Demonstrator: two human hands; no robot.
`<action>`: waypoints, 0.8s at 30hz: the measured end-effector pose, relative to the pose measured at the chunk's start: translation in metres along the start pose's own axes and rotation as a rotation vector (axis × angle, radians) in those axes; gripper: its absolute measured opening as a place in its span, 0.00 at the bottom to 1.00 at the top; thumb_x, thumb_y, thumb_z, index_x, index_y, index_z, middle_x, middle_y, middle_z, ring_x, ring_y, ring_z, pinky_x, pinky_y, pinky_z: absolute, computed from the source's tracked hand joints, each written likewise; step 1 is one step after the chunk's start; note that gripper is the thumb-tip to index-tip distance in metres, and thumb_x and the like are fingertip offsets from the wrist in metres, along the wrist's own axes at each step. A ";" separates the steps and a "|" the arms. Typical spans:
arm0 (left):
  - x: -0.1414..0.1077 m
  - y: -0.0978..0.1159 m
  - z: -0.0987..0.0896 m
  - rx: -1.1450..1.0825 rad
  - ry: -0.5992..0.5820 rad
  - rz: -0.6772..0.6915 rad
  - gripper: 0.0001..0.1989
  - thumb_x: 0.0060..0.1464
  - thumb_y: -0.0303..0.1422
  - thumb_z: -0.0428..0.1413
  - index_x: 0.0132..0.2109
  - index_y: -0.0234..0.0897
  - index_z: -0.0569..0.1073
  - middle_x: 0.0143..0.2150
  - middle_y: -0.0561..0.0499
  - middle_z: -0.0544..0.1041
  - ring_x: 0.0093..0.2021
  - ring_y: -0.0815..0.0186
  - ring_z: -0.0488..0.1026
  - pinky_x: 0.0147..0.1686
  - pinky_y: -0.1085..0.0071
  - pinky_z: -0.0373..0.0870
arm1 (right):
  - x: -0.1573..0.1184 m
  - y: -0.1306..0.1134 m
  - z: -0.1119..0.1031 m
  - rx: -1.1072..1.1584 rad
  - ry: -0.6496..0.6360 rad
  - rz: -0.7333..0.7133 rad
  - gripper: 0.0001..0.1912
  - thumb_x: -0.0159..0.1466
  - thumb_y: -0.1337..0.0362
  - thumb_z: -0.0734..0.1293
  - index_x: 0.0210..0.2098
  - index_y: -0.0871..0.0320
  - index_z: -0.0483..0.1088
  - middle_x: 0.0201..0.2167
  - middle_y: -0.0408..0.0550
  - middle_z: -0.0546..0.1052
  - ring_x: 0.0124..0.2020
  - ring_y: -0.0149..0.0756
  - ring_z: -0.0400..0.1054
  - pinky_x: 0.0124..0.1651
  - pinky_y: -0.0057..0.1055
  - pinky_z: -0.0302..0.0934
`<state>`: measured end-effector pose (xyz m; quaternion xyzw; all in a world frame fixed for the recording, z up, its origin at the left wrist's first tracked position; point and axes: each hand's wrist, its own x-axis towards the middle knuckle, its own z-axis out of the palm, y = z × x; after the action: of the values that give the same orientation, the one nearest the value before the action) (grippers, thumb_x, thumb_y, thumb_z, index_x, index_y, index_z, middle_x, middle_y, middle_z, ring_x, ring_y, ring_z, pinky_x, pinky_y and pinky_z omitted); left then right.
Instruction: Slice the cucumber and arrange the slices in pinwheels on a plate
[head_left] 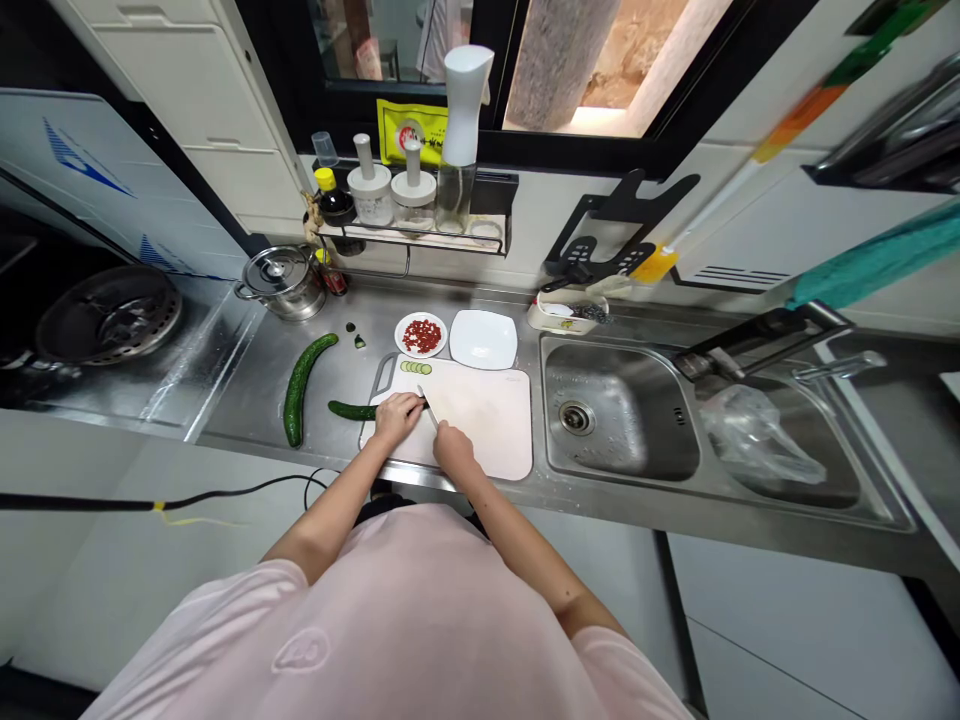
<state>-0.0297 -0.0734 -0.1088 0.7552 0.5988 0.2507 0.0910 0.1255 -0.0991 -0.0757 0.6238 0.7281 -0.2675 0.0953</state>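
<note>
Green cucumber (352,410) is held down on a white cutting board (487,420) by the left grip (394,416), which is closed over it. A kitchen knife (427,407) is gripped firmly in the right grip (454,448), its blade just beside the left grip. Cucumber slices (415,367) lie on the board just ahead of the grips. Left of both grips, a whole cucumber (301,388) lies on the steel bench (240,400); ahead, a plate of chopped red chilli (421,336) is set.
</note>
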 end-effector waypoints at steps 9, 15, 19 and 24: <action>0.000 -0.002 0.001 0.007 -0.007 0.001 0.11 0.59 0.35 0.49 0.41 0.43 0.77 0.42 0.50 0.77 0.43 0.64 0.71 0.43 0.67 0.66 | 0.009 -0.008 -0.005 -0.002 0.009 0.003 0.11 0.65 0.74 0.54 0.45 0.63 0.62 0.38 0.57 0.75 0.42 0.39 0.72 0.39 0.29 0.61; -0.001 -0.003 0.002 -0.001 -0.008 -0.007 0.11 0.59 0.35 0.49 0.41 0.43 0.77 0.43 0.50 0.77 0.44 0.65 0.71 0.44 0.68 0.66 | 0.003 -0.003 -0.001 -0.001 -0.001 0.014 0.11 0.65 0.73 0.55 0.46 0.63 0.63 0.39 0.58 0.75 0.42 0.40 0.72 0.40 0.30 0.61; -0.001 -0.003 0.003 -0.007 -0.007 -0.008 0.11 0.59 0.35 0.50 0.41 0.43 0.76 0.43 0.50 0.77 0.44 0.65 0.71 0.44 0.68 0.66 | -0.004 0.001 0.005 0.005 -0.016 0.019 0.11 0.64 0.74 0.55 0.45 0.63 0.63 0.38 0.58 0.76 0.41 0.40 0.72 0.39 0.29 0.61; -0.001 -0.003 0.002 -0.006 0.001 0.002 0.10 0.59 0.34 0.50 0.41 0.44 0.76 0.43 0.50 0.77 0.44 0.65 0.71 0.44 0.68 0.66 | -0.013 0.007 0.011 -0.014 0.006 0.008 0.11 0.65 0.74 0.54 0.44 0.63 0.63 0.37 0.57 0.76 0.40 0.40 0.72 0.38 0.29 0.60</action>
<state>-0.0309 -0.0732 -0.1122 0.7554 0.5973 0.2531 0.0927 0.1328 -0.1155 -0.0807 0.6267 0.7279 -0.2601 0.0988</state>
